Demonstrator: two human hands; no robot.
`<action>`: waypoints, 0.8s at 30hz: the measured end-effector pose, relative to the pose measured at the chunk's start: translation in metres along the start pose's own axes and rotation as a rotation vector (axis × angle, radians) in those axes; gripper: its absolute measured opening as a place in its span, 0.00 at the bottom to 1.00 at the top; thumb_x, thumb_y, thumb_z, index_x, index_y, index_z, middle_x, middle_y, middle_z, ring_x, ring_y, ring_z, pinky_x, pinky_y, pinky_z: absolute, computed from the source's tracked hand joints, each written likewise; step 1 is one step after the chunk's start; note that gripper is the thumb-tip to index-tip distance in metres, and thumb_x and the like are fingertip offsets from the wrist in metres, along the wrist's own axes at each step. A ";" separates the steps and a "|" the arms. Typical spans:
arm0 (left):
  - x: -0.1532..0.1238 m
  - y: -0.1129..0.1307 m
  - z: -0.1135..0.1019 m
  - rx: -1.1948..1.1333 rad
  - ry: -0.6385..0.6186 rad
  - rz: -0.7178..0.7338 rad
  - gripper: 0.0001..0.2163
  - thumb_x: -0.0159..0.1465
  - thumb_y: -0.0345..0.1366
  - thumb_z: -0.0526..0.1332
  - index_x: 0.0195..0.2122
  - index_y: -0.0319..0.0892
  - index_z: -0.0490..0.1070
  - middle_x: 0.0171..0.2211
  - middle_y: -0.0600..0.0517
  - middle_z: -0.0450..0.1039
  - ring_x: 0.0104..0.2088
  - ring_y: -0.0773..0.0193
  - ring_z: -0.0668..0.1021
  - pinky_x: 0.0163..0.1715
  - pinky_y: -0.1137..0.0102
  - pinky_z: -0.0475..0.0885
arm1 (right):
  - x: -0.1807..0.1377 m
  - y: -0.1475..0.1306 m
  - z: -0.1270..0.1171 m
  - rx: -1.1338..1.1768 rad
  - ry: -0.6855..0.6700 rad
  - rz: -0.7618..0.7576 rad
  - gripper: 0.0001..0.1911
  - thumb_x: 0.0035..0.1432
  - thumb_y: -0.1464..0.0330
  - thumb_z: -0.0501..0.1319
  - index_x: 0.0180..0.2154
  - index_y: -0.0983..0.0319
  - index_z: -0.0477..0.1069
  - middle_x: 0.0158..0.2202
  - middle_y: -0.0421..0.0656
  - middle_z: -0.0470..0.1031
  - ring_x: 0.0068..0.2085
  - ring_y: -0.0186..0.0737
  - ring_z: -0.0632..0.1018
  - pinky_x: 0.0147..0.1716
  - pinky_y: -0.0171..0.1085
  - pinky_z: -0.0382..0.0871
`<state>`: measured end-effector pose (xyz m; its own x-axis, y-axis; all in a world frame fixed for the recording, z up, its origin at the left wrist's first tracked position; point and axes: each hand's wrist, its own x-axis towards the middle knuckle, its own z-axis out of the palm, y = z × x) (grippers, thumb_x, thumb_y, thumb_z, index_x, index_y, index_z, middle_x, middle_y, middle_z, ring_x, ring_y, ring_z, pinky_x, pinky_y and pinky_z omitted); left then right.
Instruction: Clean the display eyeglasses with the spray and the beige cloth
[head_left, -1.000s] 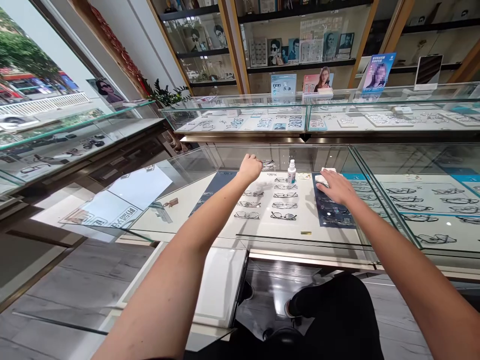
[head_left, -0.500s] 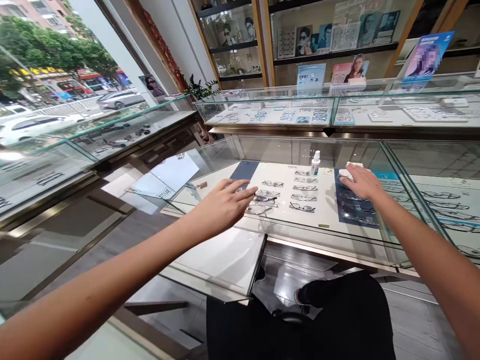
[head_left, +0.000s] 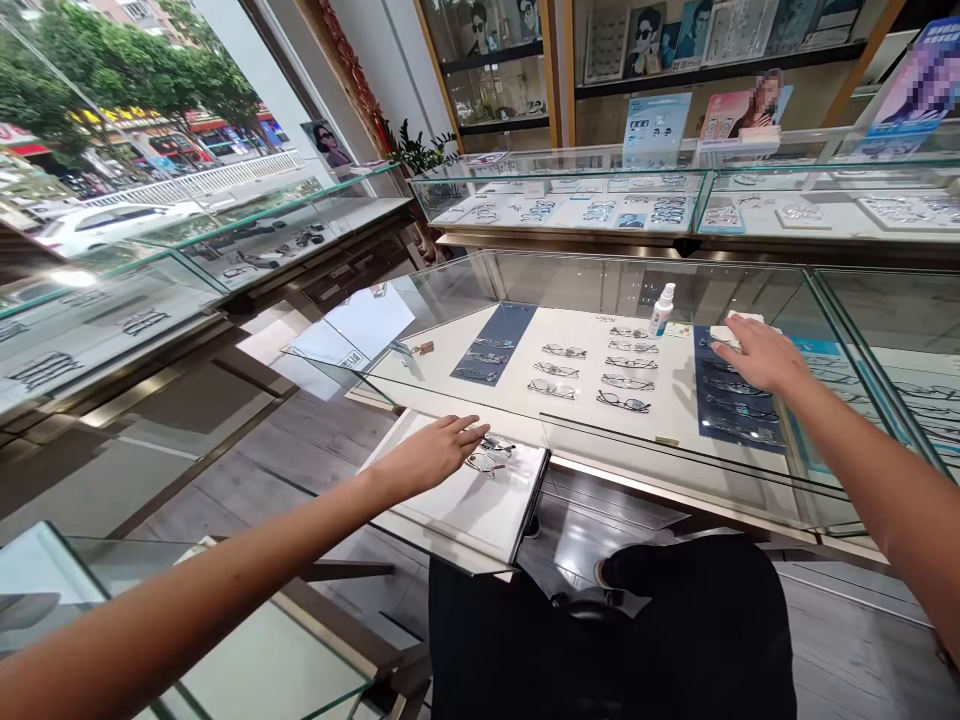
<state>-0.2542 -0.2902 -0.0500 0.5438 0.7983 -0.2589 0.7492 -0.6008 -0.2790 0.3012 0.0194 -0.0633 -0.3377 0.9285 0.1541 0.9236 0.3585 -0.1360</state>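
My left hand (head_left: 439, 452) is over the pulled-out white drawer (head_left: 442, 510), its fingers closed at a pair of thin-framed eyeglasses (head_left: 489, 460). The thumb's grip is hidden behind the hand. My right hand (head_left: 761, 355) presses a folded white cloth (head_left: 727, 330) against the glass top of the display case (head_left: 570, 430). A white spray bottle (head_left: 661, 310) stands on the glass to the left of the cloth. Beneath the glass, eyeglasses (head_left: 626, 402) lie in columns, some on dark blue mats (head_left: 495, 340).
Another glass case (head_left: 562, 215) runs along the back with advertising cards (head_left: 656, 130) on it. A window-side case (head_left: 255, 250) is at the left. A glass-edged case corner (head_left: 277, 640) lies at lower left. My dark-clothed legs (head_left: 607, 630) are below the drawer.
My left hand has moved down and toward me with the eyeglasses, from above the display case to over the drawer. My right hand stays on the cloth. The view has shifted slightly.
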 end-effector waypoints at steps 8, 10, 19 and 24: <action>0.091 -0.058 0.063 0.006 0.058 -0.098 0.23 0.76 0.26 0.52 0.66 0.36 0.80 0.75 0.40 0.68 0.76 0.41 0.69 0.74 0.50 0.68 | -0.009 -0.011 -0.010 -0.020 -0.022 0.021 0.43 0.75 0.44 0.45 0.77 0.64 0.62 0.81 0.54 0.61 0.80 0.63 0.64 0.76 0.63 0.63; 0.118 -0.069 0.074 0.001 0.088 -0.140 0.24 0.77 0.26 0.50 0.67 0.34 0.78 0.76 0.39 0.68 0.77 0.40 0.68 0.75 0.48 0.67 | -0.011 -0.012 -0.010 -0.019 -0.022 0.028 0.43 0.75 0.44 0.45 0.77 0.63 0.62 0.81 0.53 0.60 0.80 0.64 0.64 0.76 0.62 0.63; 0.239 -0.113 0.093 -0.161 0.332 -0.324 0.30 0.73 0.25 0.49 0.74 0.36 0.72 0.79 0.40 0.60 0.83 0.42 0.55 0.81 0.42 0.52 | -0.018 -0.008 -0.008 -0.031 -0.007 0.010 0.42 0.77 0.44 0.45 0.78 0.61 0.61 0.81 0.51 0.61 0.80 0.62 0.64 0.77 0.64 0.63; 0.300 -0.124 0.096 -0.210 0.375 -0.374 0.31 0.73 0.25 0.47 0.76 0.37 0.69 0.81 0.43 0.56 0.84 0.44 0.49 0.82 0.41 0.47 | -0.023 -0.008 -0.010 -0.032 -0.014 0.017 0.41 0.77 0.44 0.46 0.79 0.59 0.60 0.81 0.50 0.60 0.80 0.61 0.64 0.77 0.65 0.63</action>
<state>-0.2208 0.0200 -0.1821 0.2957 0.9384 0.1791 0.9547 -0.2839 -0.0888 0.3031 -0.0058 -0.0560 -0.3245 0.9357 0.1380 0.9344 0.3398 -0.1067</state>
